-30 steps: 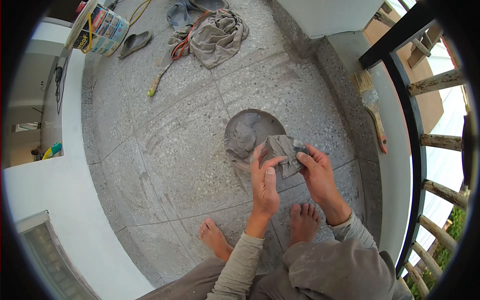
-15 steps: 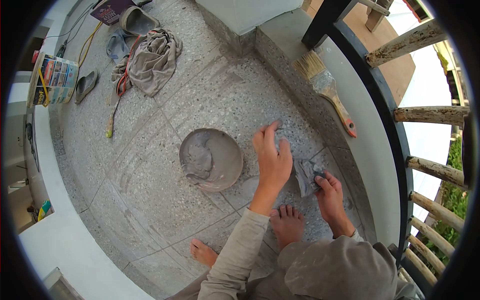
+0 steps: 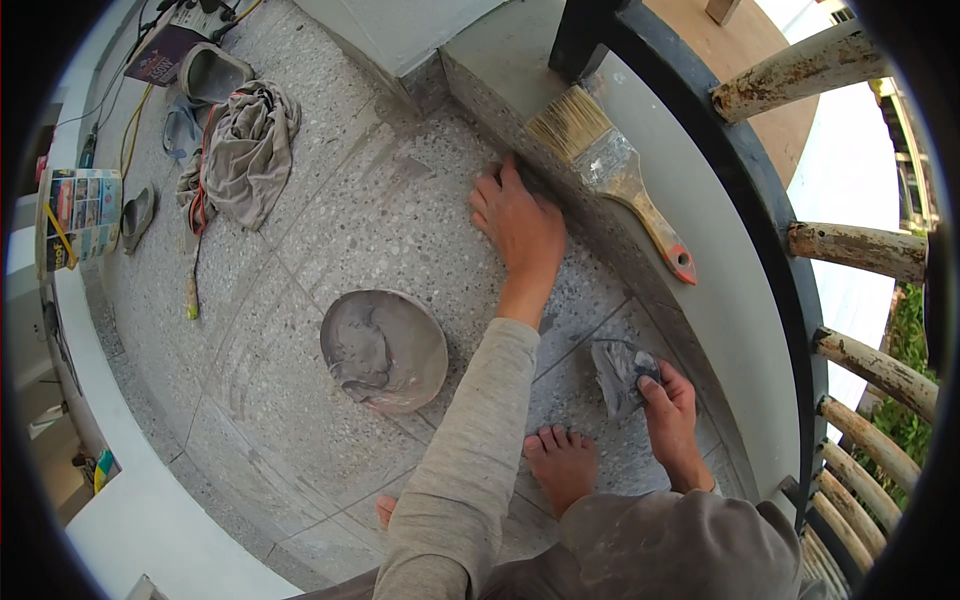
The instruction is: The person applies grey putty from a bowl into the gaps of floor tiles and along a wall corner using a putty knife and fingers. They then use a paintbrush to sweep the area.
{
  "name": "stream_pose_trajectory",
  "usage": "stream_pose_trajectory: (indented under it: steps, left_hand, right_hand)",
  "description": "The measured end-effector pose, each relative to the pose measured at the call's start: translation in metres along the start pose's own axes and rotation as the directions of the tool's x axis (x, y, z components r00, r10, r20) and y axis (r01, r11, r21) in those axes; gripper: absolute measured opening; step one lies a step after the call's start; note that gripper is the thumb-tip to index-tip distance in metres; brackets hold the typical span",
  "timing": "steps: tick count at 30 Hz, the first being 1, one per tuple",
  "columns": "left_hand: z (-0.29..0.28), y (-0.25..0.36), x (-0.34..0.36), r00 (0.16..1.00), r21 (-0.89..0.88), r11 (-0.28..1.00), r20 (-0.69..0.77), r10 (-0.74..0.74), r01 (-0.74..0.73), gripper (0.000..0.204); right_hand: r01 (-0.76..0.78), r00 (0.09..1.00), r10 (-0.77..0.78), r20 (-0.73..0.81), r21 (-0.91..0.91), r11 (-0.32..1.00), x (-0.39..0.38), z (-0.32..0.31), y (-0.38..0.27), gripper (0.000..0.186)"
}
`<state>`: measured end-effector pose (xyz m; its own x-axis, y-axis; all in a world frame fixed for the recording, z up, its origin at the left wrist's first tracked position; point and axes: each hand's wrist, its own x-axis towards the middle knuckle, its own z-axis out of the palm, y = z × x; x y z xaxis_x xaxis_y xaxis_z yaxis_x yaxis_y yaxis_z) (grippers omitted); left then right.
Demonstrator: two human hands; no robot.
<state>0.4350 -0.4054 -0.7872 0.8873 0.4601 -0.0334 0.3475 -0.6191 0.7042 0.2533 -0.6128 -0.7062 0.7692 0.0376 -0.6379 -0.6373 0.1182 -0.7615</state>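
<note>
My left hand (image 3: pixel 520 225) reaches forward to the foot of the low step (image 3: pixel 560 190). Its fingers are partly bent, and the foremost fingertip touches the corner where step and floor meet. Nothing shows in this hand, though its palm side is hidden. My right hand (image 3: pixel 670 420) grips a flat scraper (image 3: pixel 620 375), its blade smeared with grey paste, just above the floor beside my foot. Left of my forearm, a round bowl (image 3: pixel 425 345) of thick grey paste (image 3: pixel 358 345) sits on the tiles.
A wide paintbrush (image 3: pixel 615 170) lies on the step ledge, beside the black railing (image 3: pixel 785 260). At the far left are a crumpled cloth (image 3: pixel 250 150), sandals (image 3: pixel 215 75), a purple box (image 3: pixel 165 55) and a printed bucket (image 3: pixel 85 210). My bare foot (image 3: pixel 562 465) stands near the scraper.
My left hand has moved forward from above the floor, where a grey dab showed at its fingertip, to the step's foot. My right hand still holds the scraper. The view has shifted slightly.
</note>
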Motion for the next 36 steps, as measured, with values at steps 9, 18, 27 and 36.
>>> stream_pose_trajectory:
  steps: [9, 18, 27, 36]
  left_hand:
    - [0.011, 0.009, -0.06, 0.994, 0.034, 0.994, 0.037, 0.103, -0.104, 0.062]
    - [0.022, 0.028, -0.134, 0.978, 0.021, 0.988, 0.148, 0.149, -0.154, 0.07]
    - [-0.005, 0.009, -0.144, 0.924, 0.055, 0.962, 0.3, 0.239, -0.266, 0.068]
    - [-0.036, -0.039, 0.018, 0.902, 0.436, 0.812, 0.001, 0.431, -0.388, 0.059]
  right_hand:
    - [0.046, 0.999, -0.046, -0.022, 0.016, 0.999, -0.008, -0.01, -0.006, 0.035]
    - [0.175, 0.984, -0.171, -0.053, 0.067, 0.982, -0.034, -0.022, -0.028, 0.04]
    - [0.231, 0.972, -0.228, -0.054, 0.055, 0.971, -0.034, -0.026, -0.029, 0.041]
    - [0.222, 0.975, -0.221, -0.036, 0.023, 0.975, -0.032, -0.027, -0.026, 0.041]
